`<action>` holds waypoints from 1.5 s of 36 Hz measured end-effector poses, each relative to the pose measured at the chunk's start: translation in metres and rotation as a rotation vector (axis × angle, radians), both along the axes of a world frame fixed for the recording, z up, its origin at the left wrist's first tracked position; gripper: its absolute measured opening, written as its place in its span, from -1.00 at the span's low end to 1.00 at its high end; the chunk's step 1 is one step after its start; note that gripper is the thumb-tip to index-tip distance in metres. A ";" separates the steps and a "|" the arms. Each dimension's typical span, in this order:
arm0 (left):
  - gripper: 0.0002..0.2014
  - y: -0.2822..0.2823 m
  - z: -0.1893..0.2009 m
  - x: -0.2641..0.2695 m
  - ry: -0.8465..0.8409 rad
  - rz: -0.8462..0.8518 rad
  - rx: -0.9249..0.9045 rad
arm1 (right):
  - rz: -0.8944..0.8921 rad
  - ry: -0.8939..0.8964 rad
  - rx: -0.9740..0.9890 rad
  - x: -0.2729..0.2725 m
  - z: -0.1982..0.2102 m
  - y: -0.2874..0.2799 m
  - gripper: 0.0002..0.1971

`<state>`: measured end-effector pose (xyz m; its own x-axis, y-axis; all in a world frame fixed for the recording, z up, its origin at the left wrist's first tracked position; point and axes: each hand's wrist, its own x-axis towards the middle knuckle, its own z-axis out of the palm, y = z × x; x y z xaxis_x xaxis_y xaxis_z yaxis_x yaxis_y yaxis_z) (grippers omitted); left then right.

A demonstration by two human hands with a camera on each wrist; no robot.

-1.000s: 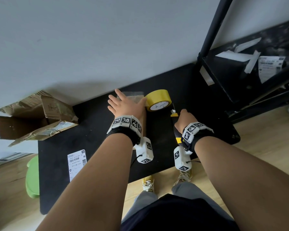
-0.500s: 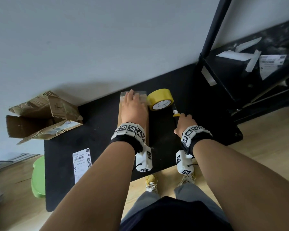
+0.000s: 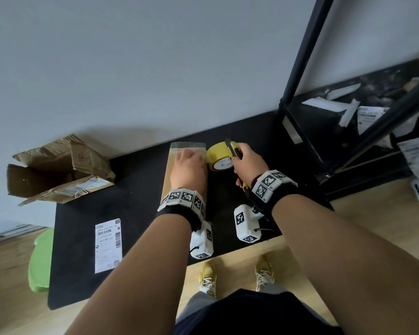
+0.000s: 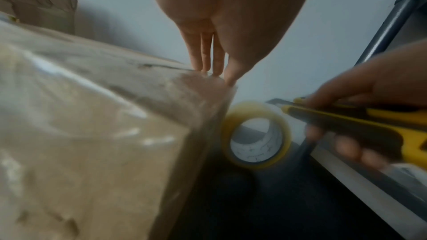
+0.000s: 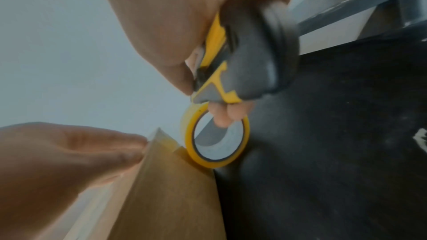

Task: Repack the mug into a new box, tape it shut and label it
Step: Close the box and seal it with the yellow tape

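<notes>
A brown cardboard box with clear tape over its top stands on the black table. My left hand lies flat on the box top, straight fingers pressing the tape near the far edge. A yellow roll of tape stands on edge just right of the box, also seen as the tape roll and the tape roll. My right hand grips a yellow and black utility knife, its tip over the roll. The mug is hidden.
A torn, open old box lies at the table's left end. A printed shipping label lies flat near the front left. A black metal shelf frame with papers stands at the right. A green object sits off the left edge.
My left hand went from spread fingers to lying flat on the box top. My right hand lifted the knife from the table and carried it forward to the tape roll.
</notes>
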<state>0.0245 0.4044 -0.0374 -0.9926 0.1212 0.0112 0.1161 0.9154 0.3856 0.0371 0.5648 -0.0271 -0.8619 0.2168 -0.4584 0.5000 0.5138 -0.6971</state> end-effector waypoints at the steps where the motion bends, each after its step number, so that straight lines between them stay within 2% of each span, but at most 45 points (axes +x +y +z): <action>1: -0.73 0.000 -0.002 0.001 0.005 -0.008 -0.022 | 0.041 -0.002 -0.014 -0.001 0.003 -0.003 -0.52; 6: -0.73 -0.002 -0.002 0.004 0.011 -0.020 0.011 | 0.161 -0.100 -0.051 -0.004 0.009 -0.016 -0.36; 11: -0.71 -0.005 -0.001 0.005 0.005 -0.044 0.025 | 0.218 -0.181 -0.097 -0.008 0.004 -0.022 -0.30; 14: -0.72 -0.005 0.000 0.006 0.017 -0.052 0.028 | 0.210 -0.187 -0.104 -0.011 0.002 -0.022 -0.30; 18: -0.72 -0.005 0.000 0.007 0.017 -0.039 0.049 | 0.110 -0.247 -0.098 -0.022 -0.011 -0.025 -0.45; 20: -0.72 -0.005 0.000 0.007 0.013 -0.032 0.046 | 0.126 -0.255 -0.055 -0.031 -0.021 -0.031 -0.45; 24: -0.71 -0.004 0.001 0.006 0.000 -0.021 0.045 | 0.027 -0.367 -0.016 -0.047 -0.047 -0.038 -0.29; 27: -0.71 -0.005 0.000 0.005 -0.005 -0.022 0.044 | 0.053 -0.418 0.024 -0.053 -0.052 -0.040 -0.23; 29: -0.72 -0.005 -0.001 0.005 0.001 -0.025 0.039 | 0.075 -0.396 0.067 -0.044 -0.031 -0.039 -0.34; 32: -0.72 -0.005 -0.002 0.004 -0.004 -0.028 0.019 | 0.343 -0.269 0.132 -0.030 -0.008 -0.031 -0.34; 34: -0.72 -0.005 -0.002 0.004 -0.013 -0.021 0.022 | 0.429 -0.286 0.188 -0.027 0.002 -0.029 -0.34; 38: -0.73 -0.004 -0.002 0.004 -0.024 -0.019 0.021 | 0.493 -0.295 0.248 -0.024 0.011 -0.028 -0.30; 41: -0.72 -0.004 0.000 0.004 -0.036 -0.025 0.008 | 0.533 -0.162 0.282 -0.014 0.002 -0.019 -0.31; 44: -0.72 -0.005 0.002 0.003 -0.050 -0.024 0.000 | 0.522 -0.122 0.285 -0.009 -0.005 -0.017 -0.31; 48: -0.72 -0.002 0.003 0.003 -0.047 0.001 0.013 | 0.432 -0.243 0.222 -0.018 0.004 -0.023 -0.28; 50: -0.71 0.000 0.004 0.003 -0.050 0.021 0.025 | 0.387 -0.255 0.222 -0.023 0.013 -0.022 -0.36; 54: -0.71 0.004 0.007 0.002 -0.047 0.065 0.057 | 0.352 -0.216 0.246 -0.026 0.032 -0.007 -0.79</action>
